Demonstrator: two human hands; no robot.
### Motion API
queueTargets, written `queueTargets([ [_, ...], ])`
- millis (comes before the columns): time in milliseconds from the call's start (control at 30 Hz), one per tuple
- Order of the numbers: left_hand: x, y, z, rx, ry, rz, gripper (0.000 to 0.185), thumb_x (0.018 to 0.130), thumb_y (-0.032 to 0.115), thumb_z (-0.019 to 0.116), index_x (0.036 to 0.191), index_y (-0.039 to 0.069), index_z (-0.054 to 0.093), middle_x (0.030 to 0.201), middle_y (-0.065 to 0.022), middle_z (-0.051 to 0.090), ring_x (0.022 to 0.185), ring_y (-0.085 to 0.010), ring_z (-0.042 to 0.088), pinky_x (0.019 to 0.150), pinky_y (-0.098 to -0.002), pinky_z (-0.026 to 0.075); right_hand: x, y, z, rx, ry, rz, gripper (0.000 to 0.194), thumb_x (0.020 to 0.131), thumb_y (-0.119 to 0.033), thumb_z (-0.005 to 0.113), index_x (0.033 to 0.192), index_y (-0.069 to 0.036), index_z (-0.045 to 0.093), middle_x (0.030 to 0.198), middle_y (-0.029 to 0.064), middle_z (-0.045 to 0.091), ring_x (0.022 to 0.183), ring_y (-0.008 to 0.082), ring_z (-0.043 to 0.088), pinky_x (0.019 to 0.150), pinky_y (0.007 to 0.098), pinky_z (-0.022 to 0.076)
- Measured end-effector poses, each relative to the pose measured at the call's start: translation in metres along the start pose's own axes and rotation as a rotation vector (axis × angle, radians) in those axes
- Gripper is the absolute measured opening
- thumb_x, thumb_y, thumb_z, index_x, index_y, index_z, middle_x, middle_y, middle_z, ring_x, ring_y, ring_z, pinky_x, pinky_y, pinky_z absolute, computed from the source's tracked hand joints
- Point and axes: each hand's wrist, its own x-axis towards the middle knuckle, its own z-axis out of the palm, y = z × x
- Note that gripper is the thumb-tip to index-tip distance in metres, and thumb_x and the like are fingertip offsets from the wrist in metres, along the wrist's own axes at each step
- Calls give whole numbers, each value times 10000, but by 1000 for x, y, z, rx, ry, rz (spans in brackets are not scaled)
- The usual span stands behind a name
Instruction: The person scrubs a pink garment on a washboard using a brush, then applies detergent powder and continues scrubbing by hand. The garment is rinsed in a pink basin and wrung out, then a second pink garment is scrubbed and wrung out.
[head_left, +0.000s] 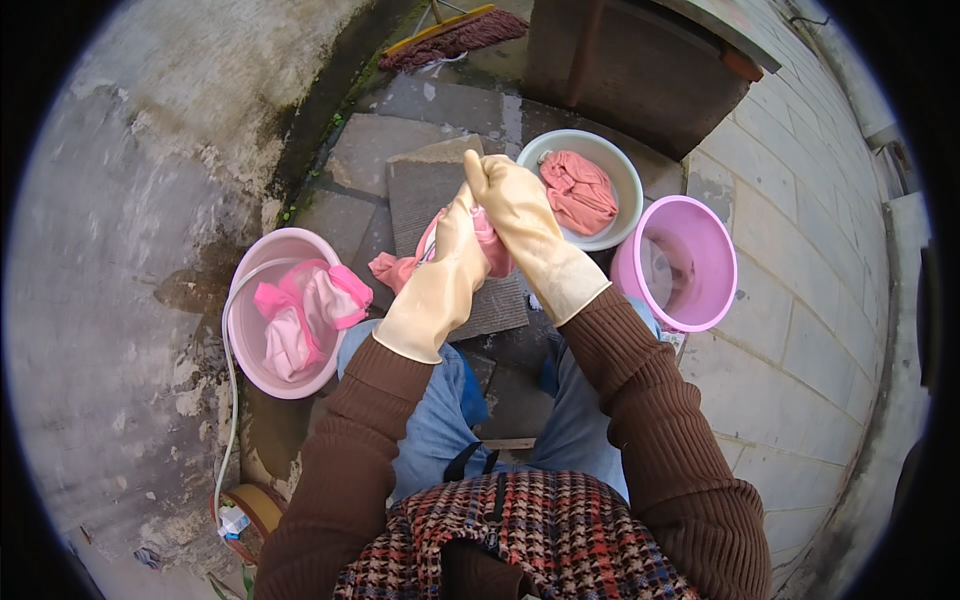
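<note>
Both my hands wear cream rubber gloves and meet above a ridged stone slab (491, 311). My right hand (514, 191) has its fingers curled and lies against my left hand (455, 232), whose fingertips are mostly hidden behind it. A wet coral-pink cloth garment (395, 270) with a pale, patterned part bunches on the slab beneath the gloves. Some of it shows between my wrists. Whether either hand grips the cloth or something smaller is hidden by the gloves.
A pink bucket (244, 352) at left holds pink-and-white cloth and a pale hose (231, 427). A pale green basin (634, 169) holds a coral garment (577, 191). Beside it stands a purple-pink bucket (720, 262). A mop (457, 37) lies beyond; a rough wall (150, 187) borders the left.
</note>
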Motion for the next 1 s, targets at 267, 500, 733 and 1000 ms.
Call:
queueTargets([
  [267,-11,1,13,-128,47,6,431,1124,481,529,1197,105,728,987,-50,705,892,-229,675,828,-370,566,-4,-3,-5,-61,-36,54,525,1112,-436,573,985,45,740,890,260,744,835,387,749,794,444,578],
  [500,-15,-3,12,-205,-16,42,390,1097,463,616,874,145,577,844,-29,632,733,-181,600,657,-380,517,-18,-5,1,-127,-220,-359,488,1102,-426,592,975,24,732,836,226,724,797,344,744,764,421,572],
  [733,-7,-9,4,-71,-61,168,533,1107,528,537,1392,78,548,1191,-67,615,1054,-207,592,920,-385,504,-11,-7,-3,-5,-285,-83,486,1113,-434,583,929,-13,742,851,239,719,774,339,729,750,445,558],
  [1000,10,-16,-8,100,-19,154,375,1080,489,611,1065,122,687,1033,-66,687,963,-199,671,842,-400,578,-5,1,-2,31,-82,40,542,1108,-465,573,964,34,727,864,244,724,812,356,739,782,399,576],
])
